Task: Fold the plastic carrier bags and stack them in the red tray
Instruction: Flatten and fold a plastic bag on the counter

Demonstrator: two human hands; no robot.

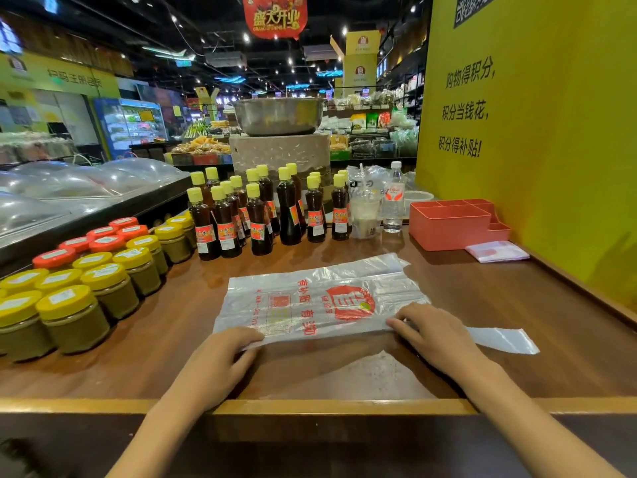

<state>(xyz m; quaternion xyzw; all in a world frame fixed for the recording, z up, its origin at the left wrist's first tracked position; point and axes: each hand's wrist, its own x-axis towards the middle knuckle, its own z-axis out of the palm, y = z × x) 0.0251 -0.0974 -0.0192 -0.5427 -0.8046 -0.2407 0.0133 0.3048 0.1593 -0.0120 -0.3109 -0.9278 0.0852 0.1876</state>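
We are pinching the near edge of the clear red-printed plastic carrier bag [320, 298] with our left hand [220, 357] and right hand [431, 334]. It is lying flat on the brown wooden counter [517, 322], near the coral-red compartmented plastic tray [455, 224].

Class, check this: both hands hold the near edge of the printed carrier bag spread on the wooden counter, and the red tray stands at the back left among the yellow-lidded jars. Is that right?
Not quite. The head view shows the red tray at the back right, against the yellow wall, not among the jars. The rest holds: the left hand and the right hand hold the near edge of the carrier bag on the counter.

Supermarket: stocked shelves [372, 132], bottled goods [256, 215], probably deli counter [86, 188].
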